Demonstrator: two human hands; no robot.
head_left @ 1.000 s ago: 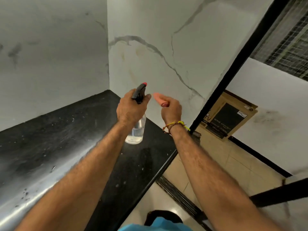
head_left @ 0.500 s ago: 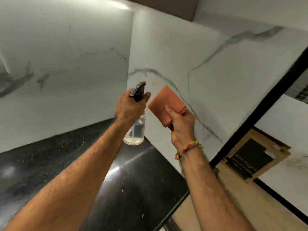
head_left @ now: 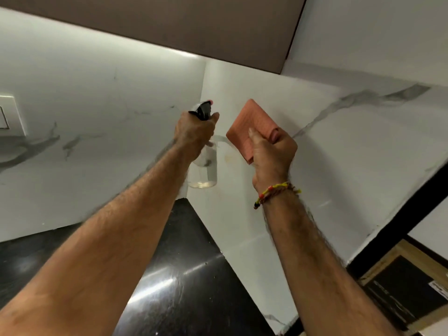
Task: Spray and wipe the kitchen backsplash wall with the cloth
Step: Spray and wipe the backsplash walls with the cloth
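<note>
My left hand point(head_left: 194, 134) grips a clear spray bottle point(head_left: 204, 170) with a black trigger head and a red nozzle tip, held up near the inner corner of the white marble backsplash wall point(head_left: 327, 151). My right hand point(head_left: 272, 154) holds a folded orange cloth point(head_left: 249, 122) upright just in front of the right wall panel, a little to the right of the bottle. A faint yellowish stain point(head_left: 229, 157) shows on the wall between bottle and cloth.
A glossy black countertop point(head_left: 189, 275) runs below into the corner. A brown upper cabinet point(head_left: 194, 27) hangs overhead. A white switch plate point(head_left: 9, 115) sits on the left wall. A cardboard box point(head_left: 409, 284) lies on the floor at lower right.
Both hands have risen toward the upper wall and the view has tilted up, bringing the cabinet underside into sight. The cloth went from bunched to folded flat and held upright.
</note>
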